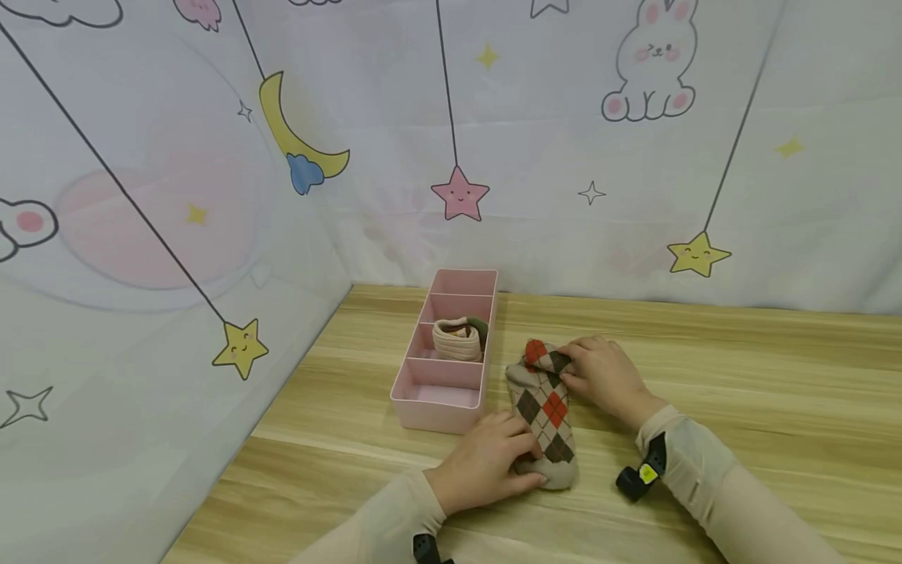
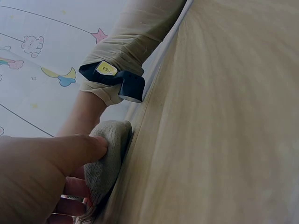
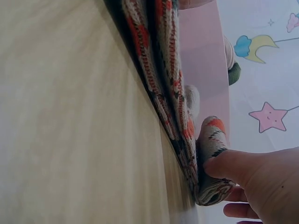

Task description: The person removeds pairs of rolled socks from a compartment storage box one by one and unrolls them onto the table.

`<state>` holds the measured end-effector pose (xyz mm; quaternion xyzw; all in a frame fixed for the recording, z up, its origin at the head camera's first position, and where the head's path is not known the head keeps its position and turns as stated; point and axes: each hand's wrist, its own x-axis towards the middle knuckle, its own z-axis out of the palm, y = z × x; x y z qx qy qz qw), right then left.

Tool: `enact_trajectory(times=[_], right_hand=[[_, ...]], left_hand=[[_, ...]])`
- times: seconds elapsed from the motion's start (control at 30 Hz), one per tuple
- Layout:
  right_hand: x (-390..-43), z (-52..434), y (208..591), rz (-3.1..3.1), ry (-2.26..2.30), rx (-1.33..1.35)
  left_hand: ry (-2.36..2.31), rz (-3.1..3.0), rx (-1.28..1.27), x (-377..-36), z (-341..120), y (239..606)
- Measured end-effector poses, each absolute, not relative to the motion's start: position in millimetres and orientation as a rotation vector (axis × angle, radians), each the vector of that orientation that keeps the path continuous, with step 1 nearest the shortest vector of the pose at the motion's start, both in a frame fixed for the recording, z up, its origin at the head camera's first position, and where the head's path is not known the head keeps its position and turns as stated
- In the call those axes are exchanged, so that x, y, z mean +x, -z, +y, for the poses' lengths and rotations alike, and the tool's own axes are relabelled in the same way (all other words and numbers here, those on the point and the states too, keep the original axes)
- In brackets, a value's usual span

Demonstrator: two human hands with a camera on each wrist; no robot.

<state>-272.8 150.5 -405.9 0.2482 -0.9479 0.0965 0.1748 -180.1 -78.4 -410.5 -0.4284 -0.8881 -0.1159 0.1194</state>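
A brown argyle sock with red and dark diamonds lies lengthwise on the wooden table, just right of a pink divided box. My left hand grips its grey near end; in the left wrist view the thumb of that hand lies on the grey toe, with fingers beneath. My right hand pinches the far end, which is folded back on itself. The right wrist view shows that fold held under the thumb of the right hand.
The pink box has several compartments in a row; a rolled beige sock sits in one of the middle ones. Cartoon-printed curtains close off the table at the back and left. Bare wood stretches to the right.
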Motion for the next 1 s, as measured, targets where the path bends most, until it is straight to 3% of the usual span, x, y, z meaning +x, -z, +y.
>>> enact_trajectory(times=[1.0], right_hand=[[-287, 157, 400, -2.566, -0.432, 0.623]], left_hand=[[0.322, -2.606, -1.254, -181, -78, 412]])
